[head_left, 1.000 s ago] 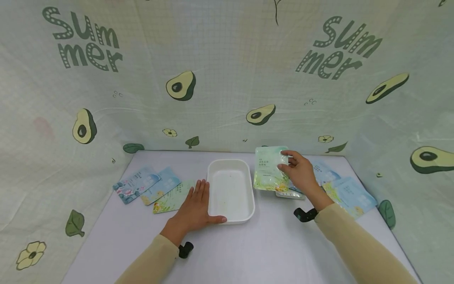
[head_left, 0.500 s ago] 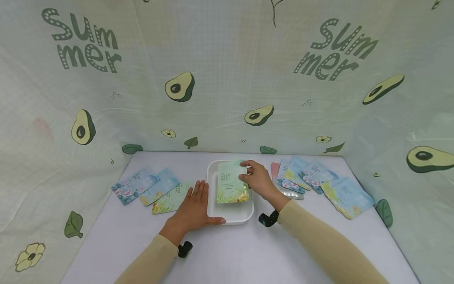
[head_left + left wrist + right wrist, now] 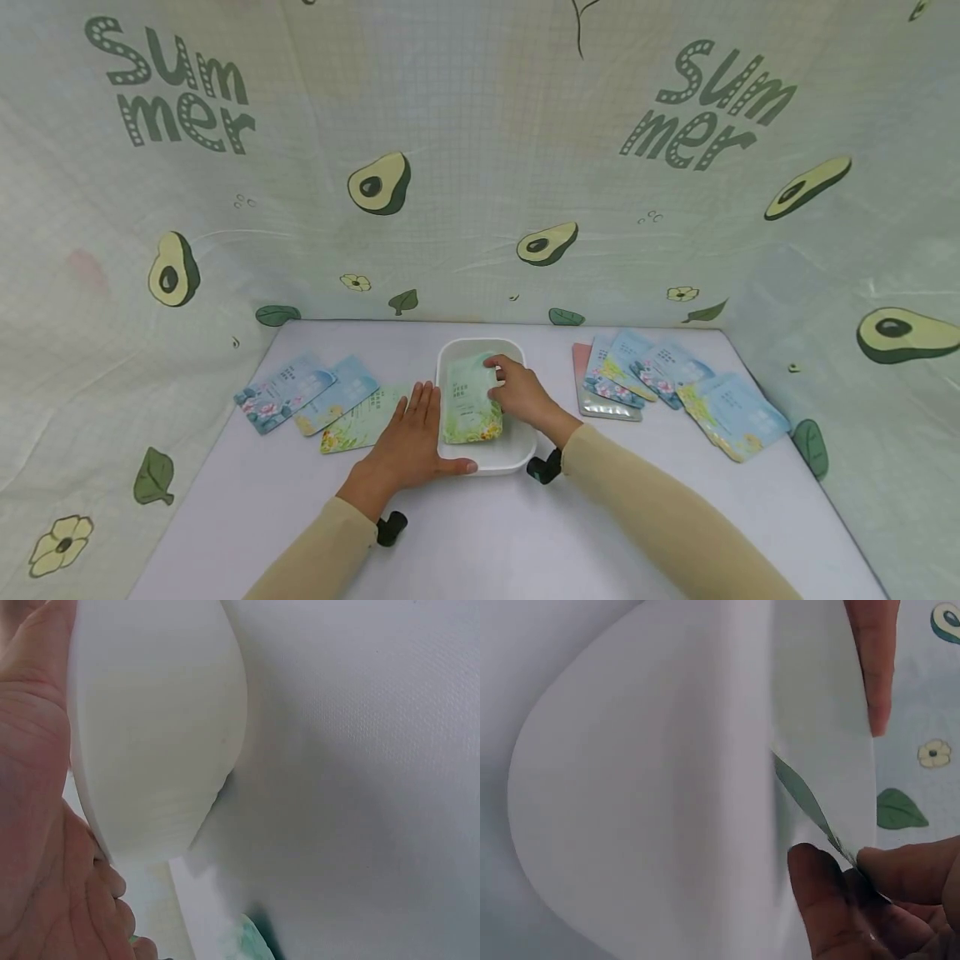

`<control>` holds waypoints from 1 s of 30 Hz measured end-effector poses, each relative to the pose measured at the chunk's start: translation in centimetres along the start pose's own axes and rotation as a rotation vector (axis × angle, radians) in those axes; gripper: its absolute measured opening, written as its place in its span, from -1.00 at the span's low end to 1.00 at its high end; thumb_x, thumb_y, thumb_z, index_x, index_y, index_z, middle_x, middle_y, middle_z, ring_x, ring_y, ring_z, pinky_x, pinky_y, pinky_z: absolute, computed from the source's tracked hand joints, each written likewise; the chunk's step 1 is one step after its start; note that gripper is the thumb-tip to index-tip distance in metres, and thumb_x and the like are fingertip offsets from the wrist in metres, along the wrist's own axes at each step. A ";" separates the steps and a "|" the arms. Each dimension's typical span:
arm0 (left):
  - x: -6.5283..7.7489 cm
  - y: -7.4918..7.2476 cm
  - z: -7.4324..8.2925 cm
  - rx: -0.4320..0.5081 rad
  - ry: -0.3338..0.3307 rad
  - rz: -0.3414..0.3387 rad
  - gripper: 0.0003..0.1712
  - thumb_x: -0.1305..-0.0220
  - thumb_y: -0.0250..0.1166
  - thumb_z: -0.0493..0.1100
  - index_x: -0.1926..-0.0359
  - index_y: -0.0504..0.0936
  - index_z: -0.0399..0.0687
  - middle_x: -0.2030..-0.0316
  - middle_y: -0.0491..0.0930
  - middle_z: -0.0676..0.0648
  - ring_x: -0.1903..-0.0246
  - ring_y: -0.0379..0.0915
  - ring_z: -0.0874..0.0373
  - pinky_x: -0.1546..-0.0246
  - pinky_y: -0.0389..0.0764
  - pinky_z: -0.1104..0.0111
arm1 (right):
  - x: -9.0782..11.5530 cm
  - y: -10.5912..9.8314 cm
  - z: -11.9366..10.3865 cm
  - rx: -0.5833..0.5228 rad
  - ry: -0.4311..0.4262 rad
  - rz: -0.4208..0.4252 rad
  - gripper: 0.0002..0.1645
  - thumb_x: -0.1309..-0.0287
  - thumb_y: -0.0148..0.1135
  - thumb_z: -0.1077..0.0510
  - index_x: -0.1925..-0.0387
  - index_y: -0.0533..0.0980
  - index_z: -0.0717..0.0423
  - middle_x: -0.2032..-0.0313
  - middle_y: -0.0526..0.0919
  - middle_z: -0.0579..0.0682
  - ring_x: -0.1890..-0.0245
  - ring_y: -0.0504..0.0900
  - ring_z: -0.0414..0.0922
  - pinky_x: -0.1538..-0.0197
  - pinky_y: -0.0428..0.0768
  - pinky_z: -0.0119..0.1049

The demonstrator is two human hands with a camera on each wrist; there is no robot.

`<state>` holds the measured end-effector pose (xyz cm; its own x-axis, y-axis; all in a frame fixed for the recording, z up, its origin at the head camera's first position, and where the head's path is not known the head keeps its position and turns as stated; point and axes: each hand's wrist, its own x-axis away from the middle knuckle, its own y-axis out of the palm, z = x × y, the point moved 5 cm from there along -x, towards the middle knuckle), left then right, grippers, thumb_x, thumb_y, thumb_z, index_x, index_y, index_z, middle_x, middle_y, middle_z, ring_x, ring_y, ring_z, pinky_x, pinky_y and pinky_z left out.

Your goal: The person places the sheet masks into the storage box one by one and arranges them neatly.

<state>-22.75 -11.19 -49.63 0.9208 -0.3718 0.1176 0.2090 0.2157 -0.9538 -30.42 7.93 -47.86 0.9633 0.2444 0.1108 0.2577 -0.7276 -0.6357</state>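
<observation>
A white plastic tray (image 3: 517,446) stands on the table between my hands. My left hand (image 3: 412,442) lies with straight fingers along its left side, the thumb reaching over the front left corner. In the left wrist view this palm (image 3: 34,795) is against the tray's outer wall (image 3: 154,735). My right hand (image 3: 521,396) pinches the right edge of a green sheet mask packet (image 3: 467,408) with flowers along its bottom. The packet is inside the tray, toward its left side. In the right wrist view, it appears edge-on (image 3: 806,795) between thumb and fingers, partly hidden by the tray wall.
Left of the tray lie another green packet (image 3: 358,427) and two blue ones, the outer (image 3: 281,392) printed with pink flowers. On the right are several overlapping blue packets (image 3: 738,417) and a silver-backed one (image 3: 611,408). A printed curtain (image 3: 465,275) rises behind the table.
My right hand has carried the green packet leftward from the right-hand pile, over the tray and down into it. My left hand has stayed at the tray's left side.
</observation>
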 end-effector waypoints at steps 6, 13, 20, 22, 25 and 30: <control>0.0 0.1 0.0 0.003 -0.003 0.005 0.61 -0.10 0.23 0.73 -0.66 -0.14 -0.41 -0.66 -0.16 -0.39 -0.68 -0.36 -0.25 -0.65 -0.10 -0.13 | 0.5 0.0 -0.6 0.217 -0.055 0.008 -0.36 -0.35 0.35 0.27 -0.43 0.45 0.11 -0.03 0.72 0.19 0.11 0.69 0.01 0.05 0.74 -0.04; 0.0 0.1 0.1 0.007 -0.003 0.008 0.60 -0.10 0.24 0.72 -0.65 -0.13 -0.41 -0.66 -0.16 -0.40 -0.68 -0.34 -0.26 -0.65 -0.07 -0.14 | 0.3 -0.1 -0.4 0.169 -0.011 0.056 -0.37 -0.33 0.41 0.25 -0.40 0.48 0.11 -0.10 0.70 0.19 0.10 0.72 0.00 0.05 0.78 -0.05; -0.1 0.1 0.1 -0.001 -0.012 -0.002 0.60 -0.10 0.24 0.72 -0.66 -0.15 -0.39 -0.67 -0.18 -0.38 -0.68 -0.37 -0.25 -0.66 -0.10 -0.13 | -0.1 0.0 -0.1 0.175 -0.022 0.086 -0.37 -0.32 0.42 0.26 -0.38 0.48 0.13 -0.05 0.71 0.18 0.13 0.72 -0.01 0.09 0.77 -0.08; -0.1 0.1 0.1 0.004 -0.010 0.002 0.60 -0.09 0.25 0.72 -0.66 -0.14 -0.40 -0.67 -0.17 -0.39 -0.68 -0.35 -0.25 -0.65 -0.09 -0.13 | -0.1 0.0 -0.1 0.169 -0.020 0.086 -0.37 -0.32 0.41 0.27 -0.38 0.48 0.14 -0.06 0.71 0.19 0.13 0.72 -0.01 0.09 0.78 -0.08; -0.1 0.2 0.1 0.001 -0.008 0.001 0.60 -0.09 0.25 0.72 -0.66 -0.13 -0.40 -0.67 -0.17 -0.39 -0.68 -0.34 -0.26 -0.65 -0.08 -0.13 | -0.1 0.0 -0.2 0.158 -0.014 0.084 -0.37 -0.32 0.41 0.27 -0.39 0.48 0.14 -0.07 0.71 0.20 0.12 0.72 0.00 0.07 0.78 -0.06; -0.1 0.2 0.0 0.005 -0.004 0.010 0.59 -0.10 0.27 0.70 -0.65 -0.11 -0.42 -0.66 -0.15 -0.40 -0.68 -0.31 -0.27 -0.65 -0.05 -0.14 | 0.0 0.1 -0.3 0.157 -0.006 0.078 -0.35 -0.33 0.41 0.26 -0.41 0.47 0.13 -0.09 0.70 0.20 0.08 0.72 0.02 0.03 0.78 -0.03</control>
<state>-22.75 -11.09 -49.80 0.9241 -0.3663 0.1089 0.2011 0.2239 -0.9537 -30.35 7.65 -47.68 0.9794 0.1949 0.0524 0.1669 -0.6359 -0.7535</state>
